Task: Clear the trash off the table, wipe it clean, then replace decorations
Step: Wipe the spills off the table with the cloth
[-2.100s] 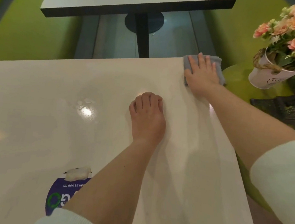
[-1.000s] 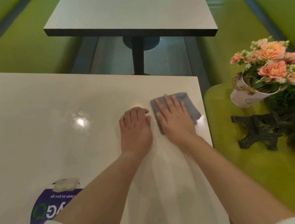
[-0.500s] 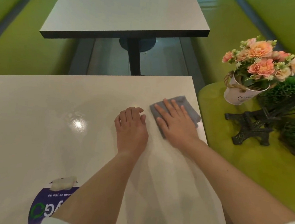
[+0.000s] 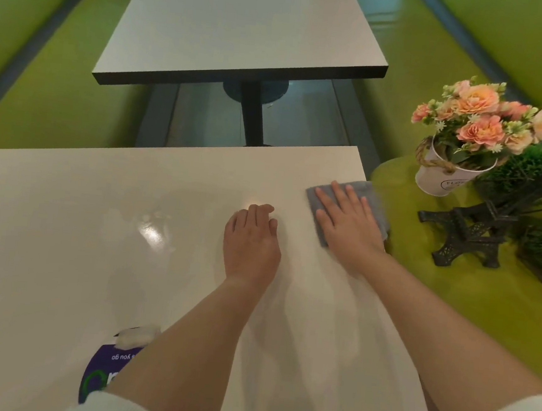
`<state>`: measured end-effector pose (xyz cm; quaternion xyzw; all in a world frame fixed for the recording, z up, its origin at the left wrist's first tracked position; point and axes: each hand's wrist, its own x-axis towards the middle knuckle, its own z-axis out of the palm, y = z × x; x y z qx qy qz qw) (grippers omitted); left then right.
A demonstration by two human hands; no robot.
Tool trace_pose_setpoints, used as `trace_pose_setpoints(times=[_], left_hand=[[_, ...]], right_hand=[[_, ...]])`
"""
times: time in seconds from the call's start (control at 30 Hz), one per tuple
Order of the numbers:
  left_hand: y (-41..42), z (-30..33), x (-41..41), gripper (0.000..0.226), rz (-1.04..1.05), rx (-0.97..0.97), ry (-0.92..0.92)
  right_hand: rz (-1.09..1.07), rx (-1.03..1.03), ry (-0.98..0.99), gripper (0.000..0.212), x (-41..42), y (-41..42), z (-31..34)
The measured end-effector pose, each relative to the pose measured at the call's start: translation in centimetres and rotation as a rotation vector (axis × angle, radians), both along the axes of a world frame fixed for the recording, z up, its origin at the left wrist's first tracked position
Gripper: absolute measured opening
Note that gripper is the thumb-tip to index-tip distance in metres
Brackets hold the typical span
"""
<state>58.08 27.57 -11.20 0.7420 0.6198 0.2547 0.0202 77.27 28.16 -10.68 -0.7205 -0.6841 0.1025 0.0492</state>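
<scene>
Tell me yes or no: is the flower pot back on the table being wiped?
No, the flower pot stands on the green bench beside the table.

Sticker [image 4: 102,372], purple, on the near edge of the white table [image 4: 65,220]: a white line of text, upside down from this view, reads "you go"; the remainder is covered by the forearm. Below it, large white lettering and a green ring are partly visible but not legible.

White flower pot [image 4: 438,182]: oval label, lettering too blurred to read.
</scene>
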Motion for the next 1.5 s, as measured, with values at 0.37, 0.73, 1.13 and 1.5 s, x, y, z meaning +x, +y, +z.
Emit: trace_pose_setpoints(times=[0.37,0.73,1.13,1.5], left_hand=[[-2.1,3.4,-4.9,0.04,-0.122,-0.278,-0.081],[-6.6,0.6,-15.9,0.023,0.048,-0.04,0.148],[-6.8,0.2,-15.7,0.018,0.123,-0.07,-0.002],[-6.6,-0.3,-15.9,0.009,0.14,-0.075,-0.001]], right_hand=[[0.191,0.001,0.093,0.055,-5.4,-4.8,0.9],[0.135,0.011,0.117,0.063,-12.8,-9.1,0.7],[0.065,0.043,0.063,0.061,-17.3,-6.6,0.5],[-0.048,0.053,0.067,0.054,-18.5,-2.6,0.3]])
